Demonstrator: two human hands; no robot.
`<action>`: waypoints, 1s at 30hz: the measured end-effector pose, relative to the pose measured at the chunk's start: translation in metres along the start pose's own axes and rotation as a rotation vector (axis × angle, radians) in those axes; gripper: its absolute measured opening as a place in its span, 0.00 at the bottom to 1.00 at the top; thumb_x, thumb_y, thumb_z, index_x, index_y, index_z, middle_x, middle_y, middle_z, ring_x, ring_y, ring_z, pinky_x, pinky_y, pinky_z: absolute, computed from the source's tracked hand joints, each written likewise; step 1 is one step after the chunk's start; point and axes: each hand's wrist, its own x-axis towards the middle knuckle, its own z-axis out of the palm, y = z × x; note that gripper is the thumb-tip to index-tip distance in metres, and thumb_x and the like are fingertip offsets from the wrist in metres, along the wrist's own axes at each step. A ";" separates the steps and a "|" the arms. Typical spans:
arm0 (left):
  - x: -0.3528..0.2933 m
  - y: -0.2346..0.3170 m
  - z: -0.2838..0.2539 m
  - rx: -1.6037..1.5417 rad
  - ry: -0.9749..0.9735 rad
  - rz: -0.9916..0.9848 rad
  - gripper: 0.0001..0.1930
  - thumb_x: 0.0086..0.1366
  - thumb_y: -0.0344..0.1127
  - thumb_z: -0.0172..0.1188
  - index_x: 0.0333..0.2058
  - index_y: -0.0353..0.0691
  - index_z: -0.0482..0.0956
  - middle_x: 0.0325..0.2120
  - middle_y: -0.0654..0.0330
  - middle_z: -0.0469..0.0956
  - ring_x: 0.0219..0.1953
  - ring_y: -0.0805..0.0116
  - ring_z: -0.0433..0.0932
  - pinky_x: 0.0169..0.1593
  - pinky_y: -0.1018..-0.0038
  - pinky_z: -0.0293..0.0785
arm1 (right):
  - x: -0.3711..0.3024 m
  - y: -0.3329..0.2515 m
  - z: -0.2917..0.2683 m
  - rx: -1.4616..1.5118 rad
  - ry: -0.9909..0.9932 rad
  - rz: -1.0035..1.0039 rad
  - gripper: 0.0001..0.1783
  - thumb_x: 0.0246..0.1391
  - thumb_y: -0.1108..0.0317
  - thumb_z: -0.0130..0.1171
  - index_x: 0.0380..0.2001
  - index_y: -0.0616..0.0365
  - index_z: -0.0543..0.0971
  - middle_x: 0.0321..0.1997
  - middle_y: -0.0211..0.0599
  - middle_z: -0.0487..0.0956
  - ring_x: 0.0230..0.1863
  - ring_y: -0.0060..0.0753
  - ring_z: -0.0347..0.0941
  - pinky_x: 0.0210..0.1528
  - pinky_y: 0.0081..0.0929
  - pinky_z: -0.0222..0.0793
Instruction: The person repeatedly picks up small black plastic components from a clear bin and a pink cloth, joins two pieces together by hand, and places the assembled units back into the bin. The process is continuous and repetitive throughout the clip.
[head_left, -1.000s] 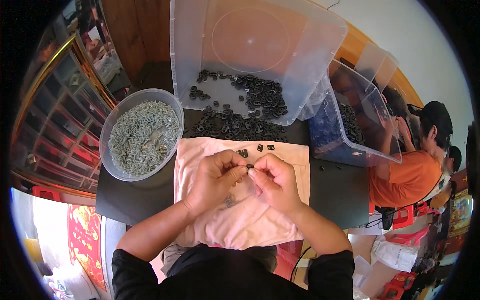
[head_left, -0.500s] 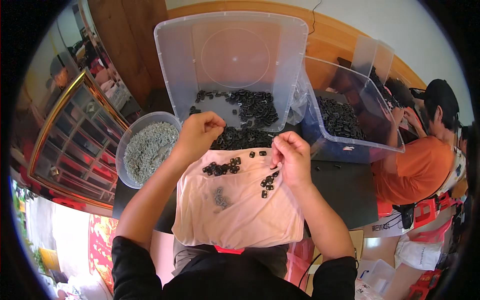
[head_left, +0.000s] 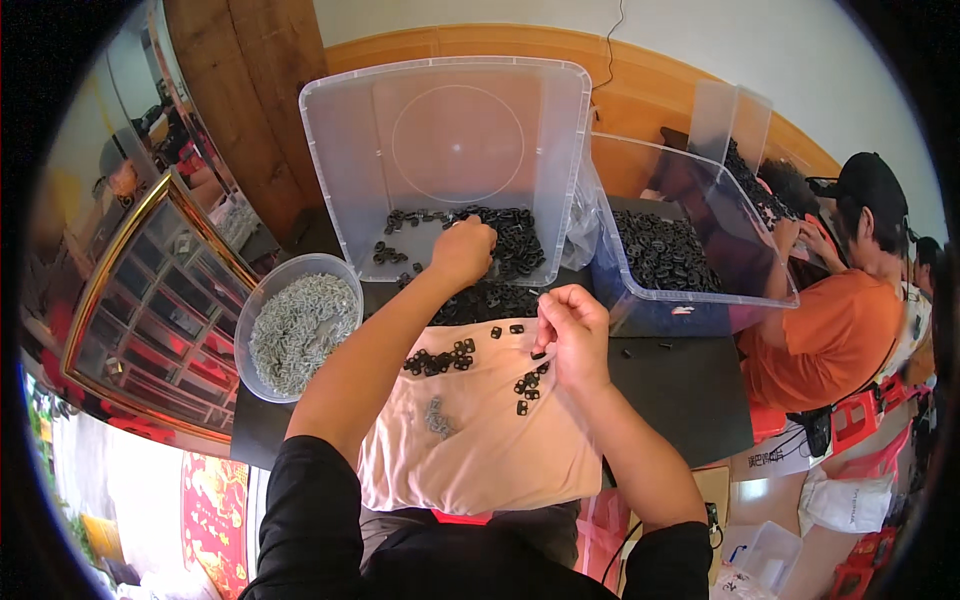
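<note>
My left hand [head_left: 466, 252] reaches over the front edge of a large clear bin [head_left: 318, 170] tipped on its side, at the small black parts [head_left: 515, 245] inside. Its fingers are curled, and their tips are hidden. My right hand [head_left: 576, 325] hovers over the right part of a pale peach cloth [head_left: 490, 450] with thumb and fingers pinched together; whatever is in the pinch is too small to make out. Small black two-holed pieces [head_left: 527, 388] lie on the cloth below that hand. A cluster of black pieces [head_left: 440, 360] and a little heap of grey screws [head_left: 437, 418] lie further left.
A round tub of grey screws [head_left: 300, 325] stands at the left. More black parts [head_left: 490, 300] are heaped between bin and cloth. A second clear bin [head_left: 700, 292] of black parts stands at the right. Beyond it sits a co-worker in an orange shirt [head_left: 825, 330].
My left hand has moved forward and right, from above the heap to the tipped bin's opening. The right hand stays pinched near the same spot. The whole view has shifted slightly.
</note>
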 end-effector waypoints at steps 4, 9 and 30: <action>0.005 -0.004 0.005 -0.046 0.003 -0.016 0.06 0.46 0.31 0.61 0.24 0.39 0.75 0.30 0.52 0.72 0.36 0.52 0.73 0.40 0.61 0.69 | 0.000 -0.001 0.001 0.001 0.003 0.010 0.07 0.54 0.72 0.52 0.24 0.61 0.70 0.18 0.30 0.69 0.13 0.18 0.62 0.15 0.18 0.64; -0.003 -0.006 0.001 -0.144 0.014 0.027 0.02 0.48 0.29 0.56 0.23 0.40 0.73 0.29 0.52 0.72 0.35 0.51 0.73 0.39 0.61 0.69 | -0.001 0.001 0.001 -0.033 -0.012 0.000 0.07 0.54 0.72 0.52 0.24 0.61 0.70 0.18 0.29 0.69 0.13 0.17 0.62 0.15 0.18 0.64; 0.013 -0.006 -0.009 -0.090 -0.123 -0.001 0.08 0.47 0.31 0.62 0.27 0.36 0.76 0.27 0.51 0.77 0.31 0.54 0.76 0.34 0.64 0.73 | -0.003 0.002 0.008 -0.138 -0.036 -0.042 0.07 0.54 0.72 0.53 0.24 0.61 0.70 0.15 0.27 0.68 0.13 0.15 0.62 0.15 0.16 0.62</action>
